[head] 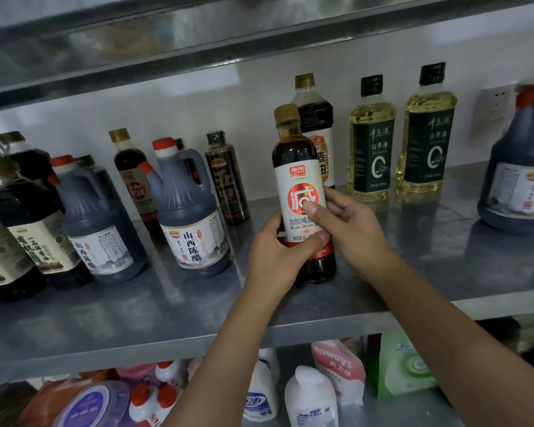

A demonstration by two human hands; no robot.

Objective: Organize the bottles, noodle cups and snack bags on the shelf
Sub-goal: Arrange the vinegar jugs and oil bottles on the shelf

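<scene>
- Two hands meet on one soy sauce bottle (301,180) in the head view. The left hand (275,248) wraps the lower label from the left, thumb across the front. The right hand (349,223) pinches the label from the right, thumb on the red mark. Both grips are closed on that bottle.
- It stands upright around the middle of the steel shelf (167,309), forward of the back row and nearer the front edge. Whether its base rests on the metal or hovers just above it, I cannot tell.
- Just behind it is a tall dark bottle (314,118). Yellow oil bottles (371,143) stand by the back edge to the right, a handled vinegar jug (188,211) stands to the left, and a big jug (521,167) sits at the right end.
- My read is that the bottle is being placed or squared up, label facing out.
- To do it well, I'd use the low left grip as the anchor and set the base flat before letting go. Then slide it back gently so it lines up without knocking the tall dark bottle.
- Cleaning bottles (310,396) and packs crowd the level below. No noodle cups or snack bags show from here, so much of the task looks undone.
</scene>
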